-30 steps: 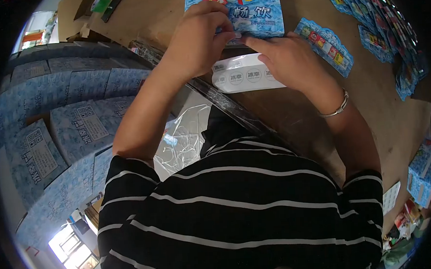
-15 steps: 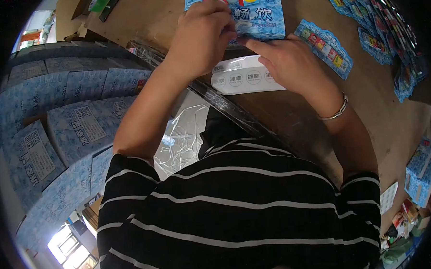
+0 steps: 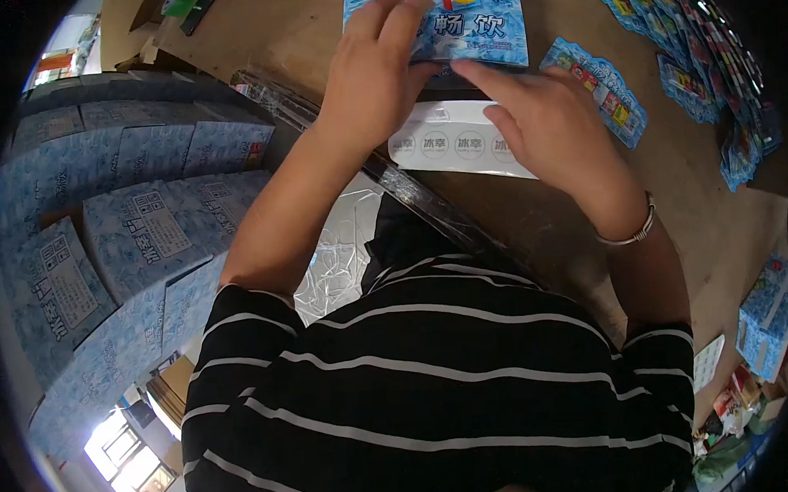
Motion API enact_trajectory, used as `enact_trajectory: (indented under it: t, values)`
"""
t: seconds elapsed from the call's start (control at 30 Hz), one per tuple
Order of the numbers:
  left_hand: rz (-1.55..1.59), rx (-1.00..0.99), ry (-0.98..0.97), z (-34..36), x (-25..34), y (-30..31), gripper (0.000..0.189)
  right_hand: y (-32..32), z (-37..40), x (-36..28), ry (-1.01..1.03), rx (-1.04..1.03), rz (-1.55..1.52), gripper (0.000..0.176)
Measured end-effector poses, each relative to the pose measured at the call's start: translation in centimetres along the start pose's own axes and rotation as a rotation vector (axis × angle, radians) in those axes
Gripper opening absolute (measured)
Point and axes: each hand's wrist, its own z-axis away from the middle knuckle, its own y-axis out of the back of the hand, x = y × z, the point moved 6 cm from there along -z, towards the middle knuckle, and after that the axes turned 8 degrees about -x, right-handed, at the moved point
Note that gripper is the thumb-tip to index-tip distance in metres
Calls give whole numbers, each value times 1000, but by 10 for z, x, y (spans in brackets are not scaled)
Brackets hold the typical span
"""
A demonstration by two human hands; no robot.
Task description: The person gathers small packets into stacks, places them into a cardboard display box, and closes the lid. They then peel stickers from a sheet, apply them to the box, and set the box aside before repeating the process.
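Observation:
A blue printed box with red packets pictured on its face lies at the top of the view. My left hand rests over its left side, fingers extended on the face and thumb apart near the front edge. My right hand is open, its index finger reaching to the box's front edge and its thumb apart. Under and beside the right hand is a white sheet of round stickers, partly covered by it. A blue display card lies just beyond the right fingers.
Several blue printed cards are fanned out at the upper right of the brown table. Stacked blue cartons fill the left side. Clear wrap or tape covers the table edge. Another blue pack sits at the far right.
My left hand's fingers have straightened and spread from a closed curl over the box. The right hand has shifted slightly right and down, uncovering more stickers.

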Motion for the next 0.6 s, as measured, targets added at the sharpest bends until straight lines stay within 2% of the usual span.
enact_trajectory:
  t: [0.03,0.07,0.13,0.23,0.47,0.53,0.6]
  values:
    - [-23,8,-7,0,0,0,37,5,0,0,-29,35,-6,58]
    - [-46,15,-13,0,1,1,38,7,-1,-1,-28,34,-4,58]
    - [-95,30,-26,1,1,2,41,5,-3,7,-217,-56,15,72]
    - [-168,51,-45,1,1,4,45,-4,-3,14,-230,17,-43,79]
    - [-274,115,-41,-2,3,5,53,-14,-8,15,-301,-21,-55,82]
    - [-287,131,-52,-2,1,4,52,-20,-9,19,-367,-134,-147,78]
    - [-306,153,-72,-1,1,-1,51,-19,-8,19,-373,-124,-146,79]
